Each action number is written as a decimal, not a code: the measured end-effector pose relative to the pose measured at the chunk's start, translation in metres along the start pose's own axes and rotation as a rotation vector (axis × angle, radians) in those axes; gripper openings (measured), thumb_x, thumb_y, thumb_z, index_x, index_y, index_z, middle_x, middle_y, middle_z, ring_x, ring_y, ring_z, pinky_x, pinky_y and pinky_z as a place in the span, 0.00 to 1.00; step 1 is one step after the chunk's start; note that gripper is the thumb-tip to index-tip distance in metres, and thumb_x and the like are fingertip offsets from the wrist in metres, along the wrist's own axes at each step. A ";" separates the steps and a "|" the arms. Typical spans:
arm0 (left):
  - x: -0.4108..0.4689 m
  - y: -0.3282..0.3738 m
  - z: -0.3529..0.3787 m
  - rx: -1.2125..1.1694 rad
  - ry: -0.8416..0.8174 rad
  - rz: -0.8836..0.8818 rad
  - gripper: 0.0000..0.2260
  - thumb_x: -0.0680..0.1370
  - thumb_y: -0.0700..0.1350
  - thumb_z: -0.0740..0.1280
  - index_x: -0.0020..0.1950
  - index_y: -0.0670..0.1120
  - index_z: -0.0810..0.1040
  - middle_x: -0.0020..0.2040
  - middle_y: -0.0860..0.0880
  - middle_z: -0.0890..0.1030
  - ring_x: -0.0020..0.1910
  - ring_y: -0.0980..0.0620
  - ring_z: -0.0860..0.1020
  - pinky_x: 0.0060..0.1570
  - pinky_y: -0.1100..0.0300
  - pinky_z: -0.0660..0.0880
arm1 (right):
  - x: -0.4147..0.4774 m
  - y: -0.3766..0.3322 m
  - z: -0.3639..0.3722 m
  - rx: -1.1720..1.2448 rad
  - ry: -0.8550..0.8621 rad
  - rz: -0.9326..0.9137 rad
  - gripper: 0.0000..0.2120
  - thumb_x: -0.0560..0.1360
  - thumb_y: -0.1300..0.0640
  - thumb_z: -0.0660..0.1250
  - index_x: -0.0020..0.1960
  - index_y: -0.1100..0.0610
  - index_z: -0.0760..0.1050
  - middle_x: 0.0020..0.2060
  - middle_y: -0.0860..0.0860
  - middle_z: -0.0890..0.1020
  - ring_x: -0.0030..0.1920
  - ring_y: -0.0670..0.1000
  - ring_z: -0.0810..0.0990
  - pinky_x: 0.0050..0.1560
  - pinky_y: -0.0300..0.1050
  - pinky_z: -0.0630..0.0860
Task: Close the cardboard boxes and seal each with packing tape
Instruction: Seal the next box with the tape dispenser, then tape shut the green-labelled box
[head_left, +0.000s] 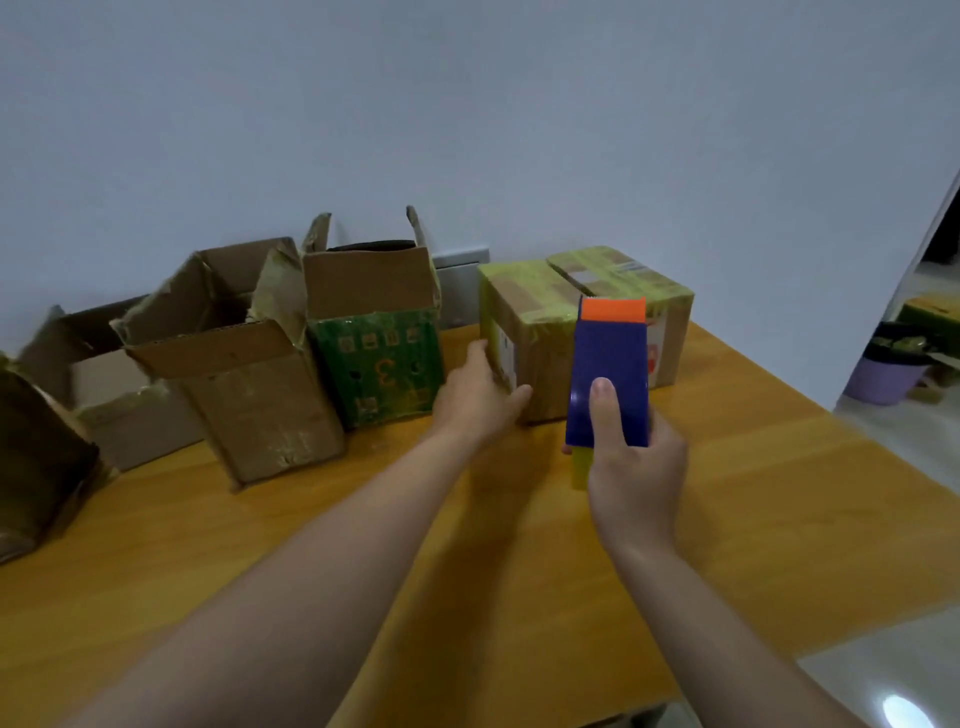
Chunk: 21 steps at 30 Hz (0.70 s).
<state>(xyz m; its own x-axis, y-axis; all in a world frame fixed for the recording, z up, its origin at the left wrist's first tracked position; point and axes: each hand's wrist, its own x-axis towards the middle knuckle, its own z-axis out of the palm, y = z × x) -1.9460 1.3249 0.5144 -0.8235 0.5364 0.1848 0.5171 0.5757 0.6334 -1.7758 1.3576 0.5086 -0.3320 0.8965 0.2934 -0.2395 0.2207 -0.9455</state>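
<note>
Digit 3 marks green box (382, 364); right grip (631, 467) holds dispenser (610, 358), left grip (475, 400) wide

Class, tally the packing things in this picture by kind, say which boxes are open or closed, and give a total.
Open brown boxes: 2 (large box, back box)
Open green box: 1
Closed box: 1
Left-edge box, cut off, flaps unclear: 1
Tape dispenser, held in the right hand: 1
Total: 6

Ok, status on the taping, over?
Left hand touches taped box. Right hand grips tape dispenser. Green box beside it open. Nothing in the way.
</note>
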 end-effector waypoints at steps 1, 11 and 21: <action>-0.004 0.001 -0.015 0.066 0.080 0.071 0.31 0.78 0.53 0.74 0.78 0.51 0.65 0.66 0.50 0.80 0.64 0.48 0.80 0.57 0.52 0.79 | -0.005 -0.005 0.003 0.021 -0.035 -0.015 0.13 0.79 0.43 0.66 0.44 0.51 0.81 0.36 0.46 0.84 0.35 0.46 0.81 0.34 0.38 0.76; 0.028 -0.009 -0.156 0.661 0.332 0.280 0.30 0.80 0.45 0.67 0.80 0.48 0.60 0.72 0.44 0.75 0.73 0.41 0.71 0.73 0.40 0.63 | -0.033 -0.022 0.029 0.072 -0.329 0.080 0.19 0.76 0.38 0.64 0.53 0.53 0.81 0.42 0.53 0.86 0.44 0.50 0.84 0.41 0.34 0.78; -0.013 0.011 -0.182 0.546 0.138 0.414 0.08 0.82 0.44 0.67 0.61 0.51 0.81 0.56 0.50 0.80 0.56 0.48 0.78 0.55 0.52 0.75 | -0.026 -0.054 0.018 0.002 -0.257 0.041 0.21 0.73 0.36 0.65 0.50 0.53 0.82 0.38 0.52 0.86 0.35 0.51 0.85 0.33 0.38 0.77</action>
<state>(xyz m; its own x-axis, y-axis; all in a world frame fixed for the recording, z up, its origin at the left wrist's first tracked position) -1.9718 1.2119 0.6560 -0.5367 0.7162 0.4460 0.8085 0.5879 0.0289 -1.7702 1.3155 0.5547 -0.5621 0.7778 0.2814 -0.2231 0.1851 -0.9571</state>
